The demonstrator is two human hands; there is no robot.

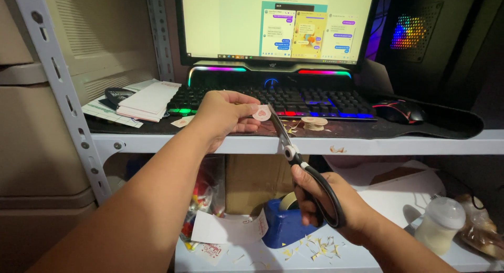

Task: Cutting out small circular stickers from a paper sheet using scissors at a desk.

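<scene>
I saw left hand [223, 115] pinched on small sticker [261, 113] — scissors [294, 157] in right hand [331, 205], blades at sticker's 5 o'clock, pointing 11 — fingers clamped through handles.

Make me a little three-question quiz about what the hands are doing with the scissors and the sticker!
1. True or false: the right hand holds the scissors.
2. Which hand pinches the small round sticker?
3. What lies just behind the sticker: A) a keyboard, B) a plate, C) a book?

Key: 1. True. 2. The left hand. 3. A.
</scene>
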